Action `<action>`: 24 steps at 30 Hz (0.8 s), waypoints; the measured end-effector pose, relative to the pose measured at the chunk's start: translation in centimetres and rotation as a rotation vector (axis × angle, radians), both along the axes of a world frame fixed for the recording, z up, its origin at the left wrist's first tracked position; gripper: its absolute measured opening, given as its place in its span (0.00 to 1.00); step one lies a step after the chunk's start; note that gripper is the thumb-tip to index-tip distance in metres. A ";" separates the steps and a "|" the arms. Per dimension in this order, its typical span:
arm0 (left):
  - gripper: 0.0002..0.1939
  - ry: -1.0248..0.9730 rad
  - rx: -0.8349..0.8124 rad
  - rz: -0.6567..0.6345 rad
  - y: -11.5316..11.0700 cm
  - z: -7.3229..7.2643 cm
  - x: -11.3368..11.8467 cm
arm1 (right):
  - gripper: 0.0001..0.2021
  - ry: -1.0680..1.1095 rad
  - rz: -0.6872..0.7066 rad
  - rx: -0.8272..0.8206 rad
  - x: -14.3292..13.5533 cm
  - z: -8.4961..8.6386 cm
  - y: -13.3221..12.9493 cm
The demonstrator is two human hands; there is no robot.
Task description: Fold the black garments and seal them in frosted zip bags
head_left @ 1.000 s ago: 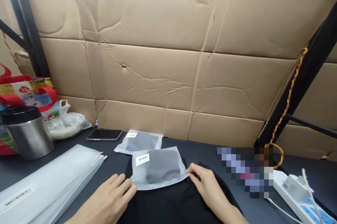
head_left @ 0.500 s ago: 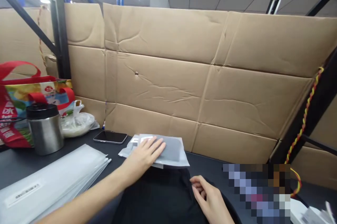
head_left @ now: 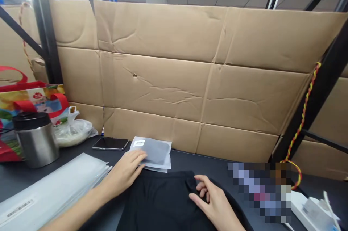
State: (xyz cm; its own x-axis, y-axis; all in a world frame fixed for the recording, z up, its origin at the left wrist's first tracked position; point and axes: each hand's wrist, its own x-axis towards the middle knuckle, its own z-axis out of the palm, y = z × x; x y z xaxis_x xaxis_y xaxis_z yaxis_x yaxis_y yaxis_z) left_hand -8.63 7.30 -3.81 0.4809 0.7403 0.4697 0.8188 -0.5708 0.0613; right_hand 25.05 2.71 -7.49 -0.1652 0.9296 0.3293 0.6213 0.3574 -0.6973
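Note:
Several flat translucent packets, the top one with a small white label, lie near the cardboard wall. My left hand rests at their lower left edge, fingers together and slightly bent; whether it grips a packet is not clear. A black cloth garment is spread in front of me, its top edge just below the packets. Over the garment's right side is my right hand, thumb and index finger apart and the other fingers curled, with nothing visible in it.
Large frosted bags with a barcode label lie at the left. Behind them are a steel cup, a phone, a tied plastic bag and a colourful bag. A white power strip sits at the right.
My left hand has slid off the top of the packets to their lower left edge. The packets are more neatly stacked. My right thumb and index finger have spread apart. The view has shifted slightly.

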 end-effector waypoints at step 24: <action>0.30 0.030 -0.252 -0.255 -6.0 -1.7 -4.3 | 0.13 -0.263 0.255 0.209 1.4 2.5 -0.2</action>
